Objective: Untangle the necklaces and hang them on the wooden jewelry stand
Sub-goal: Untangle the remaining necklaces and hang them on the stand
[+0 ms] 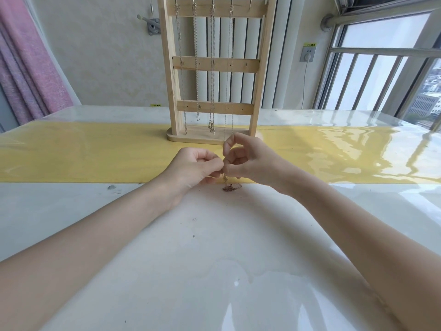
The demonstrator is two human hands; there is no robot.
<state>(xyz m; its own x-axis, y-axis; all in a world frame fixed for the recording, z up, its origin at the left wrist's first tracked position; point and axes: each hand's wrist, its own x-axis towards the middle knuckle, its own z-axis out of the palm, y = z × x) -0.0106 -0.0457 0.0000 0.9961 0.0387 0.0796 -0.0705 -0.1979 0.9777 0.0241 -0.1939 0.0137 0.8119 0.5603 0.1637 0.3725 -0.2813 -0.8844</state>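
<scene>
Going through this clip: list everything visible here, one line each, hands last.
Wooden jewelry stand: one, pale wood, far centre on the yellow strip.
Hung necklaces: four, silvery, on the top-rail hooks.
Loose chain: one, darker gold, bunched on the table under the fingers.
Table: one, glossy white with a yellow strip.
Curtain: one, pink, far left.
Wall socket: one, grey, right of the stand.
Left hand: pinching the chain.
Right hand: pinching the chain.

Worktop [310, 223] open left, right and near side. Only obstacle: wooden jewelry stand [214, 63] upright just behind both hands.
</scene>
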